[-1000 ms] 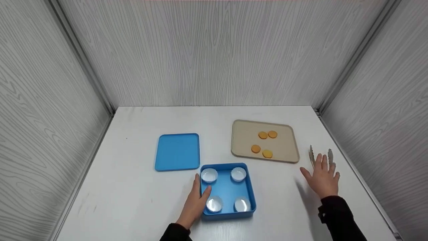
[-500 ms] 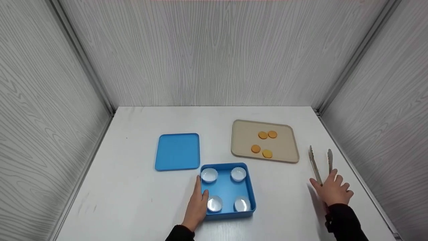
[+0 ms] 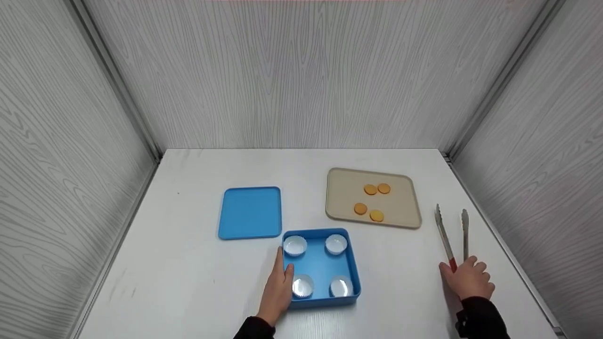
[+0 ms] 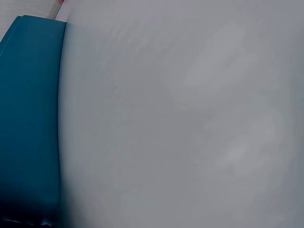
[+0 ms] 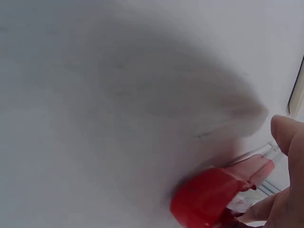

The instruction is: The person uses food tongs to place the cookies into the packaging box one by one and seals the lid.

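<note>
In the head view, my left hand [image 3: 277,292] grips the left wall of a blue square box [image 3: 322,268], thumb at the rim and fingers along the outside. Inside stand several white fluted cups [image 3: 336,245], one near each corner. My right hand [image 3: 469,281] holds a pair of metal tongs [image 3: 444,235] by the handles, thumb on the left and fingers curled over the right. The tongs lie with their arms spread, tips pointing away. A red handle [image 5: 209,194] shows beneath the thumb in the right wrist view. The box's outer wall [image 4: 31,114] fills the left of the left wrist view.
A beige tray [image 3: 341,202] with several round orange-yellow discs [image 3: 370,189] lies behind the box, to the right. A flat blue lid [image 3: 249,214] lies behind it to the left. Grey wood-grain walls [image 3: 301,75] enclose the white table [image 3: 188,273] on three sides.
My right hand has drawn back toward me along the tongs, its spread fingers curling over the handles. My left thumb has slid back to the box's rim. The box and tongs stay put.
</note>
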